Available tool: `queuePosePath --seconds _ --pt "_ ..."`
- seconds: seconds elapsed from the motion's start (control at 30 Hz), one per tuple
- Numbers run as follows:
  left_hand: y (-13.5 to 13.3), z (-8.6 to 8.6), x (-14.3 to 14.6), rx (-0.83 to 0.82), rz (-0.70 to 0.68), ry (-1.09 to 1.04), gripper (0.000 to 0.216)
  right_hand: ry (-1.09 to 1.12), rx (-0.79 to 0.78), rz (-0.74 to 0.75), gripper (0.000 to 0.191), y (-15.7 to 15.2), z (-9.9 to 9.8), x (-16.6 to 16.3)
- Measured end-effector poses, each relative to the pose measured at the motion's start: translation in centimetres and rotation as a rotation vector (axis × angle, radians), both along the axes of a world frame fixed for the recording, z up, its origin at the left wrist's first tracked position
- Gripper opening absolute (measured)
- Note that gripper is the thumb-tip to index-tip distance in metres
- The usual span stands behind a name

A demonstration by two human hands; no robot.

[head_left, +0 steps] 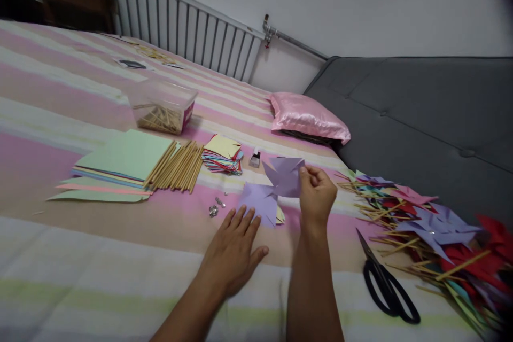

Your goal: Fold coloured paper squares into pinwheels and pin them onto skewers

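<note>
My right hand (316, 195) is raised a little above the striped bed and pinches a purple cut paper square (285, 175) by its edge. My left hand (234, 248) lies flat on the bedspread with fingers stretched out, its fingertips at the edge of a second purple cut paper (259, 202). A bit of yellow paper (280, 217) peeks out from under that sheet. Small shiny pins (214, 208) lie just left of my left hand.
A bundle of wooden sticks (176, 166) rests on a stack of coloured sheets (120, 168). Beside it are small cut squares (222, 155), a clear box of sticks (162, 107) and a glue bottle (255, 158). Black scissors (385, 283) and finished pinwheels (436, 235) lie right. Pink pillow (308, 116).
</note>
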State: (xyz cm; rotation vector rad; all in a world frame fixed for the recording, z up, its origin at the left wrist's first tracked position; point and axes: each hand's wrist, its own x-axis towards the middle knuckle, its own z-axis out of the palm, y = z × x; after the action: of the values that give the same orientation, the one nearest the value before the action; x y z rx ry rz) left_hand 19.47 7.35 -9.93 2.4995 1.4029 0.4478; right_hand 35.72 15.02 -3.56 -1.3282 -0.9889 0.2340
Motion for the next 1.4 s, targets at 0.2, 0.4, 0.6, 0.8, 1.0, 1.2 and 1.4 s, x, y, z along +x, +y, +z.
queuePosePath --seconds 0.2,0.4,0.6,0.8,1.0,1.2,1.4 --pt "0.0 0.0 -0.2 -0.031 -0.002 -0.018 0.061 0.256 0.277 -0.193 0.022 -0.3 1.2 1.1" --pt "0.1 0.3 -0.7 -0.043 0.011 -0.264 0.059 0.487 0.235 0.088 0.025 0.3 0.6 0.3" --pt "-0.5 1.7 -2.3 -0.371 0.344 -1.163 0.048 0.356 0.206 0.454 0.019 -0.5 0.0 -3.9" --pt "-0.1 5.5 -6.6 -0.748 0.501 -2.025 0.051 -0.212 0.093 0.984 0.008 -2.6 0.4 -6.6" --pt "-0.6 6.5 -10.0 -0.708 0.581 -1.966 0.029 -0.532 -0.013 0.985 0.015 -3.4 0.1 -7.7" --pt "-1.0 5.4 -11.0 -0.799 0.636 -1.730 0.036 -0.519 -0.081 1.038 0.013 -4.0 -0.6 -8.9" --pt "-1.3 5.3 -11.4 -0.806 0.623 -1.759 0.039 -0.319 -0.115 1.163 0.013 -3.6 -1.2 -9.5"
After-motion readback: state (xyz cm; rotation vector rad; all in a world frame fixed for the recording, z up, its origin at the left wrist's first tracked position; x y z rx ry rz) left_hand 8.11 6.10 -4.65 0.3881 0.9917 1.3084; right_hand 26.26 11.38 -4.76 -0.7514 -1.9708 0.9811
